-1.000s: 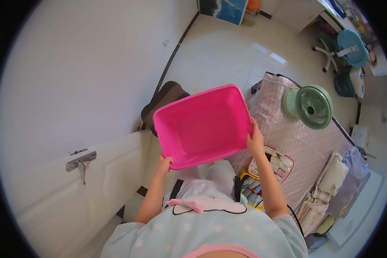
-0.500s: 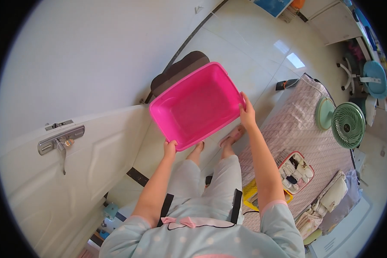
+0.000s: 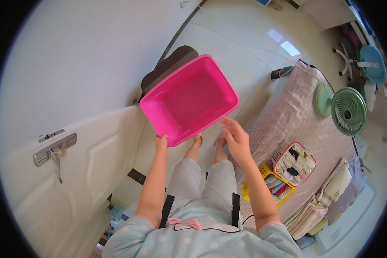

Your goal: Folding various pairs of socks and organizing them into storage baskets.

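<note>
A bright pink rectangular plastic basin [image 3: 189, 96] is out in front of me, tilted so its inside faces up, with nothing in it. My left hand [image 3: 161, 142] grips the rim at its near left corner. Just off the near right edge is my right hand [image 3: 236, 136], its fingers apart and holding nothing. Beyond the basin's left side, a dark brown object with rounded edges [image 3: 167, 64] is partly covered by the basin.
On my left is a white door [image 3: 94, 150] with a metal handle [image 3: 56, 157]. To the right, a quilted surface [image 3: 284, 124] bears a green fan [image 3: 348, 112], a white basket of rolled cloth items [image 3: 287, 173], a yellow basket [image 3: 266, 169] and folded clothes [image 3: 327, 193].
My right hand has let go of the basin's right end and moved down toward me, opening. The left hand still holds its corner. The basin has shifted slightly left in view.
</note>
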Available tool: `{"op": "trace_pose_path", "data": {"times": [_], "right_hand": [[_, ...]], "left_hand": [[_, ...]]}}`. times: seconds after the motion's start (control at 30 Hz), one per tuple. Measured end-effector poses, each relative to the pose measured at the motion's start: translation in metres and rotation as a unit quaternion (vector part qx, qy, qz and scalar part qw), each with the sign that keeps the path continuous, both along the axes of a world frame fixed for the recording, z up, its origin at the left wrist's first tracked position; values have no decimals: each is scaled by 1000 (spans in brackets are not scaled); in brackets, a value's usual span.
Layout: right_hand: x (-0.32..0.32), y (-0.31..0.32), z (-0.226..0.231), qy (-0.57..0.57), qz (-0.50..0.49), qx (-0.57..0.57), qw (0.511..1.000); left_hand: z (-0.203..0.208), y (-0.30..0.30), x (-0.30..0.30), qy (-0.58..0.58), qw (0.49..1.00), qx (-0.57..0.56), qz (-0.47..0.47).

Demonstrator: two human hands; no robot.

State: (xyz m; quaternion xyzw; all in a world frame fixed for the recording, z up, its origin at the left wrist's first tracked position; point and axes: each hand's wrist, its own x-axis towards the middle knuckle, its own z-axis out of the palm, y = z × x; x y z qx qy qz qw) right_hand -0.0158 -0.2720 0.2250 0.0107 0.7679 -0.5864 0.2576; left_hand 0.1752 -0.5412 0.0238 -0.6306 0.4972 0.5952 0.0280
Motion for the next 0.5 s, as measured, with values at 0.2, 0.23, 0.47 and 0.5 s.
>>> {"op": "trace_pose_path", "data": {"times": [0.2, 0.23, 0.47, 0.5], "right_hand": [[12, 2, 86, 24, -50, -65, 996], [17, 9, 96, 36, -79, -91, 992], [64, 139, 90, 112, -359, -34, 926], [77, 173, 78, 109, -418, 70, 899]], "left_hand": [[129, 80, -56, 210, 881, -332, -264], [148, 104, -76, 278, 888, -186, -317], [203, 272, -139, 335, 723, 257, -546], [195, 295, -138, 324, 723, 222, -568]]}}
